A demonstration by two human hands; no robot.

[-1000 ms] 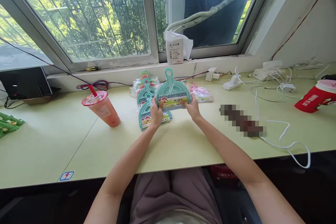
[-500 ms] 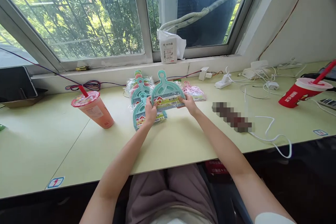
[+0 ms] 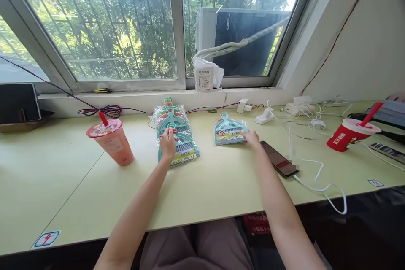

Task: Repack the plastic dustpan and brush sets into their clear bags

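A turquoise mini dustpan and brush set in clear plastic wrap lies flat on the table, right of centre. My right hand is closed at its lower right corner; the fingertips are partly hidden there. To the left, several similar wrapped sets lie overlapping in a row running back toward the window. Over the handle of the nearest dustpan set, my left hand has its fingers curled together, and they cover part of that handle.
A pink drink cup with a red straw stands left of the row. On the right are a phone with a white cable, a red cup and white power strips. A small box sits on the windowsill.
The dustpan set that both hands held up is now down on the table at the right. My left hand has left it and moved to the row's nearest set. The view has tilted upward.
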